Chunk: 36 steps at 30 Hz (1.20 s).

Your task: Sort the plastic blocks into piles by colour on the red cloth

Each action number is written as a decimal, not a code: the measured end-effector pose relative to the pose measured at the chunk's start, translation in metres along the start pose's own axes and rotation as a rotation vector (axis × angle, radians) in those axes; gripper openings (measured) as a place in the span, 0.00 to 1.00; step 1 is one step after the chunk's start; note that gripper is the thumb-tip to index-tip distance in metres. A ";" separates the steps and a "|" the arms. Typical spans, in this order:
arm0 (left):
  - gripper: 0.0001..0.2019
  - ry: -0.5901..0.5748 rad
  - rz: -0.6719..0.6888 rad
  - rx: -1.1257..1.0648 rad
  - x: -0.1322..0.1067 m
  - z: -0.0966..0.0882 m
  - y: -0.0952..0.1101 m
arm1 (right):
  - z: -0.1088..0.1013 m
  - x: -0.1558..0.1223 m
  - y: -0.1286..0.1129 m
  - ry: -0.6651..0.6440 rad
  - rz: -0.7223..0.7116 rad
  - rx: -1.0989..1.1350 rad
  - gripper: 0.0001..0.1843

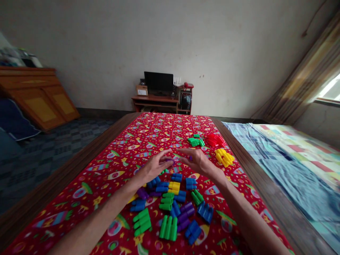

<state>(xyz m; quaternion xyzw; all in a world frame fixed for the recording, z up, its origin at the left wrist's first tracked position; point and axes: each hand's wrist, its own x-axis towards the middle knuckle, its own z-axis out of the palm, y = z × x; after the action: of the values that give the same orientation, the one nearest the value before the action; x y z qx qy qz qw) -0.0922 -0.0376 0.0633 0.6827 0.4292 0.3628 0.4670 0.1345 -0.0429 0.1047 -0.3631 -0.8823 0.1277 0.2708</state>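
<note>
My left hand (pixel 156 165) reaches over the middle of the table. A purple building block (pixel 170 160) shows between its thumb and fingers, mostly hidden. Facing it, my right hand (pixel 196 160) has its fingers stretched out towards the left. A small purple patch (pixel 190 158) peeks out at this hand; whether the hand touches it I cannot tell. Nearer to me lies a loose mix of blue blocks (pixel 205 212), green blocks (pixel 168 228), purple blocks (pixel 186 216) and a yellow block (pixel 174 187).
Beyond my right hand are separate groups of green blocks (pixel 196 141), red blocks (pixel 216 140) and yellow blocks (pixel 224 157). A red patterned cloth (pixel 106 177) covers the table. A bed (pixel 292 170) stands at the right, a monitor (pixel 158 83) on a desk behind.
</note>
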 end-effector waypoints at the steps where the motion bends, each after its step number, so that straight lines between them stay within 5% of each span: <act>1: 0.43 -0.010 -0.028 -0.092 -0.002 0.004 0.003 | 0.006 0.002 -0.010 -0.036 -0.072 0.044 0.16; 6: 0.39 -0.096 -0.024 -0.178 -0.010 0.011 0.010 | 0.022 0.006 -0.027 -0.018 -0.060 -0.046 0.12; 13: 0.23 0.036 0.134 0.658 0.003 -0.032 0.000 | -0.038 -0.014 0.034 -0.211 0.290 -0.180 0.11; 16: 0.23 0.022 0.044 0.738 0.004 -0.053 -0.009 | -0.050 -0.024 0.056 -0.376 0.412 -0.210 0.13; 19: 0.21 -0.121 -0.023 0.719 0.000 -0.061 -0.012 | -0.049 -0.029 0.063 -0.480 0.463 -0.268 0.12; 22: 0.20 -0.213 -0.077 0.747 -0.004 -0.061 -0.009 | -0.046 -0.029 0.058 -0.382 0.496 -0.394 0.14; 28: 0.30 -0.220 -0.213 0.869 -0.003 -0.076 -0.014 | -0.046 -0.021 0.029 -0.207 0.523 -0.586 0.16; 31: 0.28 -0.222 -0.206 0.905 -0.001 -0.079 -0.019 | -0.034 -0.015 0.012 -0.173 0.416 -0.518 0.15; 36: 0.19 -0.336 -0.157 0.792 -0.001 -0.058 -0.017 | 0.007 -0.005 -0.020 -0.235 0.177 -0.357 0.13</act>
<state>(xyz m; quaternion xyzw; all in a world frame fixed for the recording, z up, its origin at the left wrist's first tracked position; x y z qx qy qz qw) -0.1484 -0.0165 0.0645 0.8241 0.5037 0.0173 0.2585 0.1217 -0.0605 0.1052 -0.4638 -0.8811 0.0340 0.0855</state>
